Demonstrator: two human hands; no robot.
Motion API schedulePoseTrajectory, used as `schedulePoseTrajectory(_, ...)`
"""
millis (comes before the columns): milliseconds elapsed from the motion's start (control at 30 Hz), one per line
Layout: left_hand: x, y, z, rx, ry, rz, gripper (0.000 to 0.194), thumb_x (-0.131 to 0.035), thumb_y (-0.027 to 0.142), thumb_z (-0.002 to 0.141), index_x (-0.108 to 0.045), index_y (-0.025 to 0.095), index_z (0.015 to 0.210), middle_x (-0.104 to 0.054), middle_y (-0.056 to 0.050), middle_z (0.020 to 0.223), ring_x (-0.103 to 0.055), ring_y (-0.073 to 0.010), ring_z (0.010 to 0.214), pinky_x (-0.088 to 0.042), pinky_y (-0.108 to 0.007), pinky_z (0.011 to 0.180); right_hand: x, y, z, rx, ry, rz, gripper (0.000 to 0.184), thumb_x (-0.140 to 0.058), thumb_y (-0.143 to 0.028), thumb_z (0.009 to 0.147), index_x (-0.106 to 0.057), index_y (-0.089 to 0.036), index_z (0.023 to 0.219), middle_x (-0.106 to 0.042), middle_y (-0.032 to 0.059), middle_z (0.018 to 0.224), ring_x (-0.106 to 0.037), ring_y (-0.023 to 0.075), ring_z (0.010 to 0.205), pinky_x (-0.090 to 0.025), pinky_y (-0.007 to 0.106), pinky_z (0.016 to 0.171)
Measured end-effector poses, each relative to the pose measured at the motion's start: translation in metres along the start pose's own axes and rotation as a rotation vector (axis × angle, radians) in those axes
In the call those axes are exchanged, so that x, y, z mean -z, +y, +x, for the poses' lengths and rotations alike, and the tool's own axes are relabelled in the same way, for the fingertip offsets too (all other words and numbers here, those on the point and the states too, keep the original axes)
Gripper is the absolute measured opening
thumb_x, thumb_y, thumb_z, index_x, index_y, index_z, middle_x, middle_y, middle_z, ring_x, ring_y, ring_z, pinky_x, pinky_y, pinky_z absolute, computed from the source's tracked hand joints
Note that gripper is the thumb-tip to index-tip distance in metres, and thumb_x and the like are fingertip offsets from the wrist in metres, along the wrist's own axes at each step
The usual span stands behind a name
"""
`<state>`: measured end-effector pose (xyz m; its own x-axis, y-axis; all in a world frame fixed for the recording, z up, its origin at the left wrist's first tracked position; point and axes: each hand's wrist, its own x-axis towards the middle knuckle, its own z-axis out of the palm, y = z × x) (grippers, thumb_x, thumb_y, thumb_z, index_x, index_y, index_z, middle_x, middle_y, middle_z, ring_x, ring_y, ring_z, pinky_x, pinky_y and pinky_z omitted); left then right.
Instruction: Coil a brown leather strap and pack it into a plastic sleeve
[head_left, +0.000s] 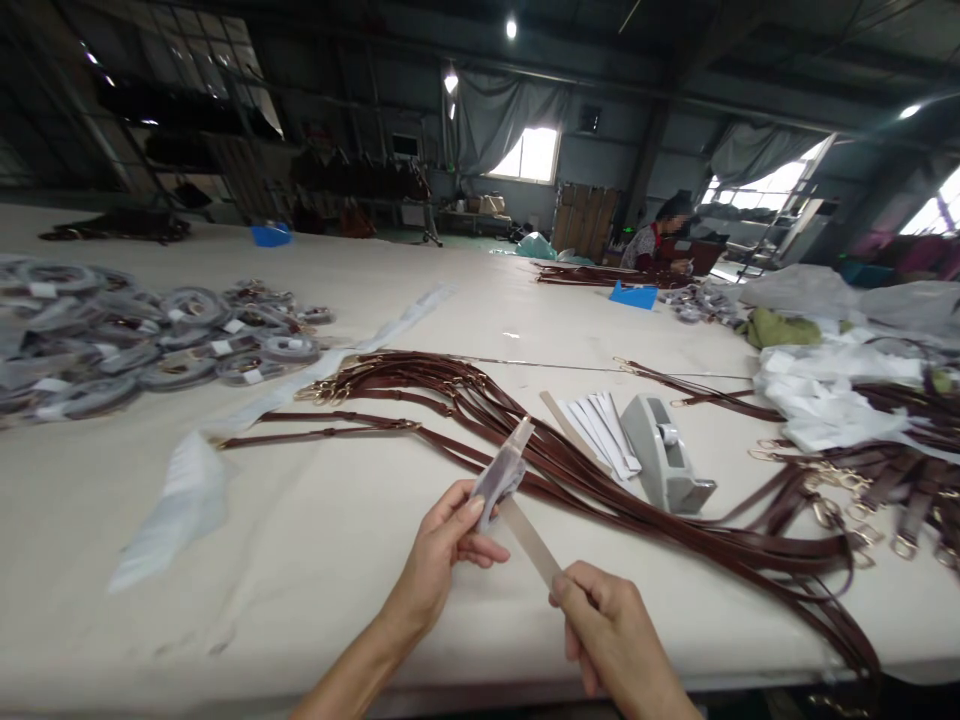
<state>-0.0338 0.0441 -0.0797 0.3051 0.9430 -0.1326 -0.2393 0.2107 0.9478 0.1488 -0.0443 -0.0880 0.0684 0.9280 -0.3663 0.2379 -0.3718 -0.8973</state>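
Right hand (611, 630): nearest the camera, fingers curled shut on the lower end of a flat tan strip (531, 543).
Left hand (442, 550): just left of the strip, thumb and fingertips pinching a small clear plastic sleeve (501, 474) at the strip's upper end.
Step in hand: apparently sleeve and strip being worked together or apart.
Next move calls for: steady pinch, pull along the strip.
Tape dispenser (664, 452): beyond the strip, right.
Brown straps (480, 410): beyond the strip, on the table (300, 540).
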Motion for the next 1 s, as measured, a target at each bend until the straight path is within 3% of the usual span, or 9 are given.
schedulePoseTrajectory(333, -0.012, 0.002, -0.011, -0.09, -0.126, 0.227, 0.032, -0.053, 0.047, 0.092, -0.057, 0.02, 0.108, -0.062, 0.0, 0.085, -0.071, -0.0188, 0.061, -0.047, -0.021, 0.054, -0.006, -0.011, 0.004, 0.093, 0.067, -0.006, 0.038, -0.047, -0.051, 0.086, -0.056, -0.017, 0.071, -0.049, -0.0052, 0.046, -0.04, 0.0059, 0.031, -0.024, 0.016, 0.033)
schedulePoseTrajectory(500, -0.021, -0.01, -0.02, -0.044, -0.269, 0.217, 0.036, -0.054, 0.052, 0.092, -0.054, 0.019, 0.103, -0.062, 0.0, 0.073, -0.067, -0.0169, 0.055, -0.046, -0.02, 0.051, -0.018, -0.008, 0.02, 0.103, 0.023, 0.39, 0.051, -0.062, -0.065, 0.076, -0.056, -0.015, 0.069, -0.055, -0.002, 0.052, -0.044, 0.0073, 0.032, -0.027, 0.018, 0.032)
schedulePoseTrajectory(600, -0.019, -0.013, -0.022, -0.041, -0.23, 0.174, 0.04, -0.059, 0.052, 0.091, -0.043, 0.023, 0.113, -0.062, -0.002, 0.095, -0.067, -0.0147, 0.054, -0.044, -0.019, 0.048, -0.027, -0.001, 0.022, 0.09, -0.055, 0.676, 0.047, -0.069, -0.06, 0.076, -0.058, -0.015, 0.076, -0.059, -0.0018, 0.063, -0.044, 0.0048, 0.033, -0.027, 0.017, 0.033)
schedulePoseTrajectory(667, -0.017, -0.012, -0.022, -0.009, -0.219, 0.131, 0.053, -0.063, 0.05, 0.088, -0.033, 0.028, 0.125, -0.058, -0.003, 0.106, -0.067, -0.0142, 0.053, -0.042, -0.019, 0.046, -0.031, 0.004, 0.02, 0.092, -0.061, 0.755, 0.045, -0.071, -0.058, 0.076, -0.057, -0.015, 0.076, -0.058, -0.0032, 0.064, -0.04, 0.0028, 0.032, -0.026, 0.016, 0.032)
schedulePoseTrajectory(733, -0.014, -0.008, -0.022, 0.04, -0.272, 0.125, 0.062, -0.064, 0.05, 0.087, -0.028, 0.029, 0.133, -0.058, -0.004, 0.108, -0.068, -0.0153, 0.055, -0.043, -0.02, 0.047, -0.031, 0.008, 0.017, 0.083, -0.045, 0.738, 0.048, -0.072, -0.061, 0.075, -0.056, -0.015, 0.075, -0.056, -0.0037, 0.062, -0.039, 0.003, 0.031, -0.025, 0.016, 0.032)
schedulePoseTrajectory(767, -0.013, -0.005, -0.021, 0.062, -0.305, 0.141, 0.06, -0.063, 0.05, 0.087, -0.033, 0.026, 0.133, -0.059, -0.004, 0.106, -0.068, -0.0158, 0.056, -0.043, -0.02, 0.048, -0.03, 0.008, 0.015, 0.074, -0.035, 0.707, 0.049, -0.072, -0.062, 0.074, -0.056, -0.015, 0.074, -0.056, -0.0035, 0.061, -0.04, 0.0034, 0.031, -0.025, 0.016, 0.031)
schedulePoseTrajectory(867, -0.01, 0.002, -0.02, 0.089, -0.368, 0.206, 0.042, -0.061, 0.051, 0.087, -0.056, 0.015, 0.109, -0.064, -0.004, 0.087, -0.067, -0.0157, 0.058, -0.041, -0.018, 0.049, -0.024, 0.011, 0.012, 0.072, -0.02, 0.575, 0.051, -0.071, -0.063, 0.075, -0.059, -0.014, 0.077, -0.058, -0.0012, 0.063, -0.043, 0.0044, 0.034, -0.027, 0.016, 0.033)
schedulePoseTrajectory(1000, -0.005, 0.007, -0.02, 0.056, -0.356, 0.225, 0.039, -0.061, 0.052, 0.088, -0.058, 0.015, 0.099, -0.062, -0.001, 0.087, -0.066, -0.013, 0.058, -0.04, -0.017, 0.051, -0.016, 0.016, 0.007, 0.086, -0.064, 0.454, 0.052, -0.072, -0.064, 0.073, -0.063, -0.013, 0.081, -0.06, 0.0, 0.065, -0.046, 0.0052, 0.035, -0.029, 0.016, 0.035)
